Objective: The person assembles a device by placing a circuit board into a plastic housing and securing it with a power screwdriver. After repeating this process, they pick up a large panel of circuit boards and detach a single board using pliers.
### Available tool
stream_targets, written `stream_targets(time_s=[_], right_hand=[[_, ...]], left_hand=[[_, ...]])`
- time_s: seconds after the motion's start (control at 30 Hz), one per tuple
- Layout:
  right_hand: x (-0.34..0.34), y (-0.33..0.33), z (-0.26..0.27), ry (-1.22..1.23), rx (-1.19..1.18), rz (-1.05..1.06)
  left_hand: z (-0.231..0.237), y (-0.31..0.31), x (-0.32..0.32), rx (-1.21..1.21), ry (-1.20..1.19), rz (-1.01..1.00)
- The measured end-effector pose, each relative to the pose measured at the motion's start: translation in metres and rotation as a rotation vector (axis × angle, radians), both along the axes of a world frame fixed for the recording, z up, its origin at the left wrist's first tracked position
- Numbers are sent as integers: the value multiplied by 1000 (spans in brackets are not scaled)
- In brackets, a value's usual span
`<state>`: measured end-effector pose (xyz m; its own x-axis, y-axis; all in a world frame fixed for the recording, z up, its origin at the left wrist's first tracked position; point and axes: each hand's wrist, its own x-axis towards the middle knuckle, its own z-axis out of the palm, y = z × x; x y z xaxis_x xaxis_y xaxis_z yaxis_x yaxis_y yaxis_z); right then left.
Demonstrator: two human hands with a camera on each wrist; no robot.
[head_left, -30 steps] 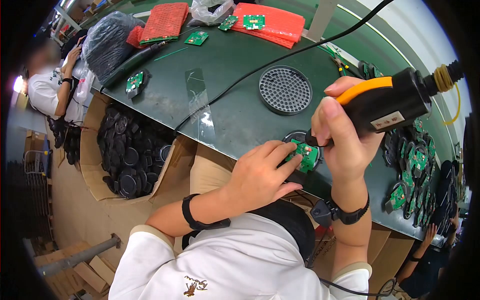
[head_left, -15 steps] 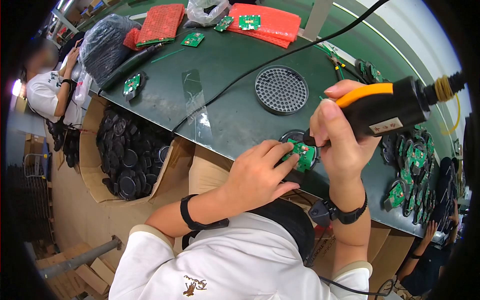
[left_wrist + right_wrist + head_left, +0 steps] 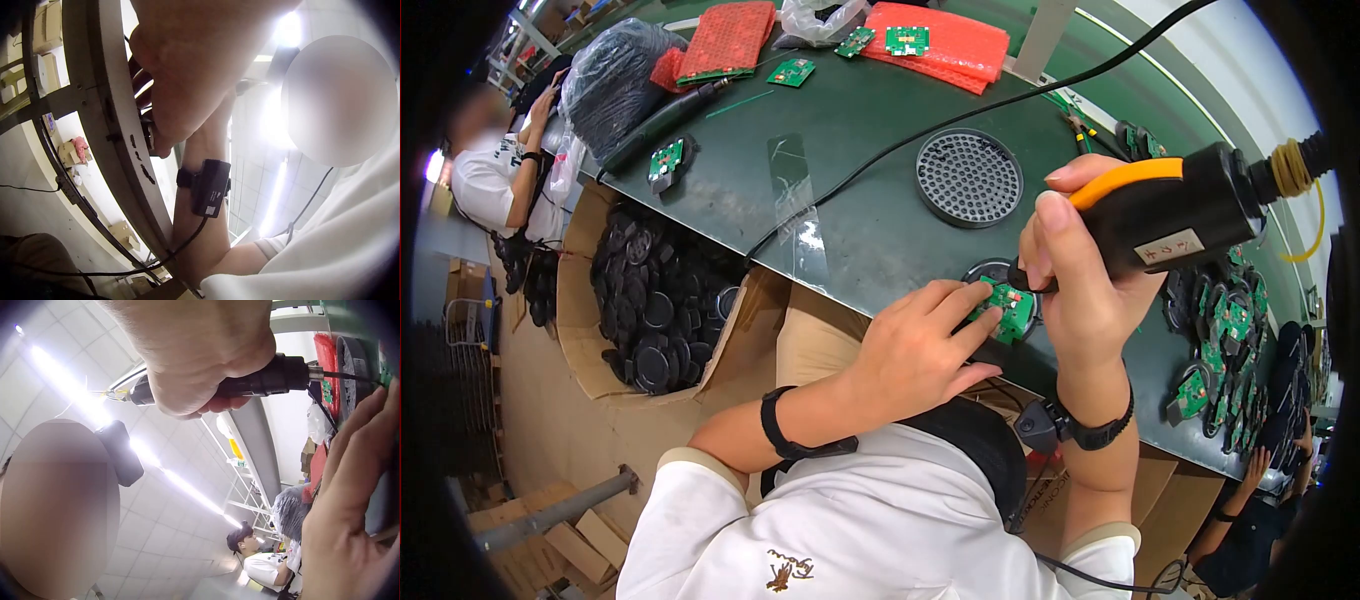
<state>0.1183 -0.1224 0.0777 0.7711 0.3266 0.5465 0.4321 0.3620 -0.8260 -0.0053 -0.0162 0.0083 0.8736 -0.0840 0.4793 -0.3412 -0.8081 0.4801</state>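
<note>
My right hand [image 3: 1090, 285] grips a black electric screwdriver [image 3: 1200, 215] with an orange lever. In the right wrist view its thin bit [image 3: 344, 375] reaches down to the work beside my left fingertips. My left hand [image 3: 920, 345] rests with its index and middle fingers stretched onto a green circuit board [image 3: 1018, 312], thumb held apart. Under that board sits a round black housing [image 3: 983, 270], close to the bench's front edge. In the left wrist view, the left hand [image 3: 194, 62] hides the board.
A round perforated dish [image 3: 970, 178] stands beyond the hands. Housings with boards [image 3: 1230, 320] pile up at right, near pliers [image 3: 1080, 130]. Across the bench runs a black cable [image 3: 960, 125]. Red bubble wrap [image 3: 950, 45] lies behind. A carton [image 3: 580, 330] of black parts stands below left; other people sit nearby.
</note>
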Motion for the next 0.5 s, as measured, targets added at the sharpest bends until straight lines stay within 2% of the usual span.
stream_targets(time_s=[0.17,0.2,0.43,0.5], right_hand=[[-5,12,7,-2,47,-50],[-2,7,3,-1,25,7],[-1,6,8,-63,-73,39],[-1,6,8,65,-16,67]], left_hand=[[1,-2,0,-1,1,7],[3,-2,0,14,8,6],[3,-2,0,50,18,6],[2,-3,1,31,7,5]])
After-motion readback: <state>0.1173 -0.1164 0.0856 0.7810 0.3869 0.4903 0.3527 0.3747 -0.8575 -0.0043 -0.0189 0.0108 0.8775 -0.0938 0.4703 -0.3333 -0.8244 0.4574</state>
